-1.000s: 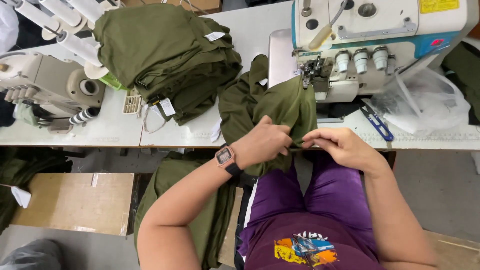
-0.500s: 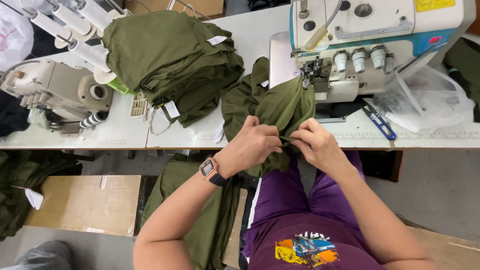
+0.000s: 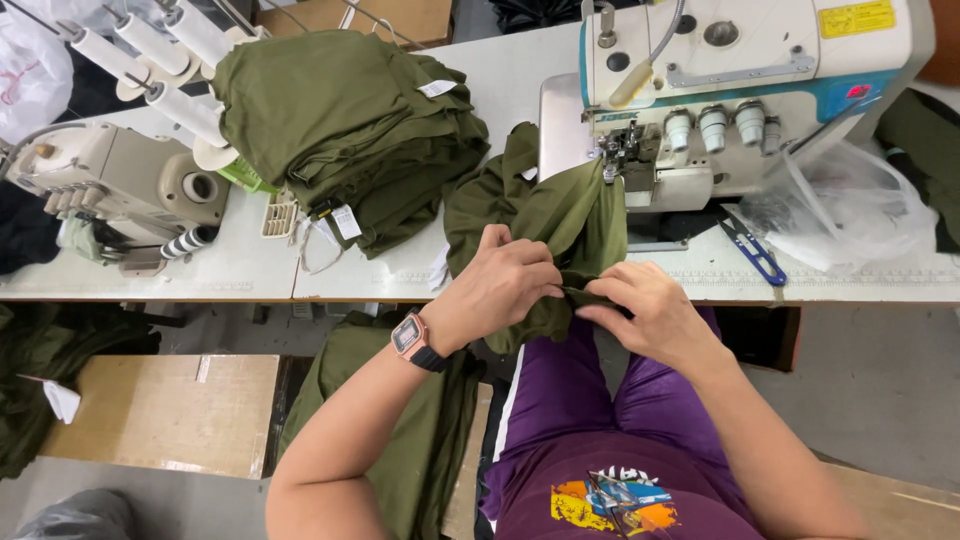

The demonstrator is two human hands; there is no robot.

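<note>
An olive green garment piece (image 3: 560, 215) hangs from the sewing machine (image 3: 720, 90) down over the table edge toward my lap. My left hand (image 3: 500, 285), with a square wristwatch on the wrist, pinches a fold of this fabric. My right hand (image 3: 650, 315) grips the same fold just to the right, fingertips nearly touching the left hand's. Both hands sit at the table's front edge, below the machine's needle area (image 3: 620, 150).
A stack of folded olive garments (image 3: 350, 130) lies on the white table (image 3: 240, 265) to the left. A second machine (image 3: 120, 185) with thread cones stands far left. Blue snips (image 3: 750, 250) and a clear plastic bag (image 3: 850, 205) lie at right. More olive fabric (image 3: 400, 430) and a cardboard box (image 3: 160, 410) sit below.
Both hands have moved closer together on the fabric fold and shifted slightly up toward the table edge. The view has shifted a little to the left.
</note>
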